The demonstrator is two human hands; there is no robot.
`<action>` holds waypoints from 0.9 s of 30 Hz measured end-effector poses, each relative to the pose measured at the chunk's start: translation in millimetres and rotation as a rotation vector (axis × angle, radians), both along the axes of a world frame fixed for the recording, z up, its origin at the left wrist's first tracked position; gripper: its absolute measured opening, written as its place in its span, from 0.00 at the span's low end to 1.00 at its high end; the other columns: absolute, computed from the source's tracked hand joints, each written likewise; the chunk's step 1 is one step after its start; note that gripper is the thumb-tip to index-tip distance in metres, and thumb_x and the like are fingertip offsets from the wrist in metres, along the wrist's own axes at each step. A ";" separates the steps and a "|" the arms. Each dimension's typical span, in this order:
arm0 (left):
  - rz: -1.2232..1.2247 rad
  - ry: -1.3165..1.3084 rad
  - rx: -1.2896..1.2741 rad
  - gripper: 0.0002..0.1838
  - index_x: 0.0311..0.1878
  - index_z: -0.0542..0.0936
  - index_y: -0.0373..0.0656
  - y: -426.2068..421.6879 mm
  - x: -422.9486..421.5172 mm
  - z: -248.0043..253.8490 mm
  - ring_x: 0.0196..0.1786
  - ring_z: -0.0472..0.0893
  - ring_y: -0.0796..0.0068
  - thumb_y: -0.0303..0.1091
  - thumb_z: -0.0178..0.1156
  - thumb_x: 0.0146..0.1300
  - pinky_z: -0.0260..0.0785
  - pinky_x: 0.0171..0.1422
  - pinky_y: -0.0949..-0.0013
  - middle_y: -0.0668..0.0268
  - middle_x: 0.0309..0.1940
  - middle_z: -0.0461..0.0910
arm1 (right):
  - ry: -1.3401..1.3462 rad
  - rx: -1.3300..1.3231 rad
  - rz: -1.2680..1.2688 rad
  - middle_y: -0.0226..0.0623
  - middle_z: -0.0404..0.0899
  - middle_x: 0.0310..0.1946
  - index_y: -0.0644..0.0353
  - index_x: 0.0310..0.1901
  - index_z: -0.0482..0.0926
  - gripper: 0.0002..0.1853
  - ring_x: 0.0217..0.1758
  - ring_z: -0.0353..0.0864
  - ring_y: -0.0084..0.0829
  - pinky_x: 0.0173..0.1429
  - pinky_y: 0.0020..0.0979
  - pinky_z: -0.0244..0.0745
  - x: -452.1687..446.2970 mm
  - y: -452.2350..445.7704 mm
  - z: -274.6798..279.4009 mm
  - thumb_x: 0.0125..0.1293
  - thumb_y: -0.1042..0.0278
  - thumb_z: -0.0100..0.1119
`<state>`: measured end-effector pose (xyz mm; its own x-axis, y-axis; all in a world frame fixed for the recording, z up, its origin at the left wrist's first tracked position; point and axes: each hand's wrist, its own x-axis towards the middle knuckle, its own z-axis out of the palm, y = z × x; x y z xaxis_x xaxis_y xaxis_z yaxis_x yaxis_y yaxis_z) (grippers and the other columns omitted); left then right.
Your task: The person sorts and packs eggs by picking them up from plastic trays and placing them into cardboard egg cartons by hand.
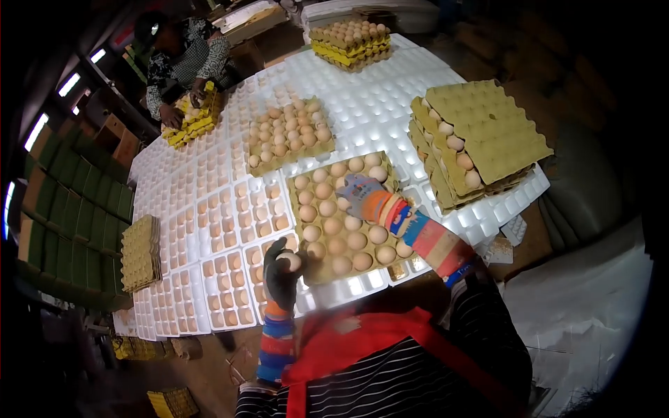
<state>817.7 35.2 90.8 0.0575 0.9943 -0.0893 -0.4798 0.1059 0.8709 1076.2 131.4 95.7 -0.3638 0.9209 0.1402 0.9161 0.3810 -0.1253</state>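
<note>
My left hand [280, 275], in a dark glove, is closed around a pale egg [289, 261] beside the near-left corner of a cardboard egg tray [302, 273]. The tray lies in front of me and holds rows of brown and cream eggs. My right hand [364, 196], in a grey glove with a striped knitted sleeve, reaches over the tray's middle. Its fingers curl down onto an egg [343, 203] there; the palm hides part of the grip. Left of the tray, white plastic egg packs [244, 237] hold eggs in their cups.
Stacked egg trays [488, 132] stand at right, with another stack [350, 43] at the far end. A second full tray [290, 132] lies beyond mine. Empty trays [141, 252] stand at left. Across the table, a person [185, 66] handles yellow trays [198, 120]. Green boxes [70, 216] are piled left.
</note>
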 end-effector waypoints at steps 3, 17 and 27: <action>-0.017 0.974 0.797 0.06 0.38 0.74 0.36 9.1 -10.9 -5.8 0.35 0.79 0.67 0.24 0.51 0.58 0.73 0.37 0.67 0.63 0.30 0.74 | -0.181 -0.186 0.082 0.38 0.76 0.45 0.51 0.48 0.74 0.18 0.43 0.79 0.42 0.45 0.41 0.74 -11.5 7.1 18.2 0.55 0.61 0.58; -0.523 0.982 0.451 0.23 0.50 0.75 0.43 9.7 23.4 16.1 0.37 0.80 0.64 0.44 0.65 0.54 0.73 0.39 0.64 0.60 0.43 0.78 | 1.292 -0.311 0.180 0.42 0.78 0.40 0.63 0.51 0.71 0.20 0.39 0.82 0.35 0.41 0.30 0.81 -47.7 177.7 -55.9 0.58 0.75 0.63; -0.573 0.090 -0.322 0.29 0.65 0.65 0.36 40.9 -70.4 43.4 0.47 0.78 0.71 0.29 0.51 0.58 0.69 0.35 0.77 0.63 0.55 0.73 | 1.341 -0.360 -0.458 0.38 0.79 0.29 0.59 0.52 0.72 0.27 0.23 0.77 0.26 0.26 0.29 0.72 -178.1 308.1 -77.3 0.52 0.61 0.69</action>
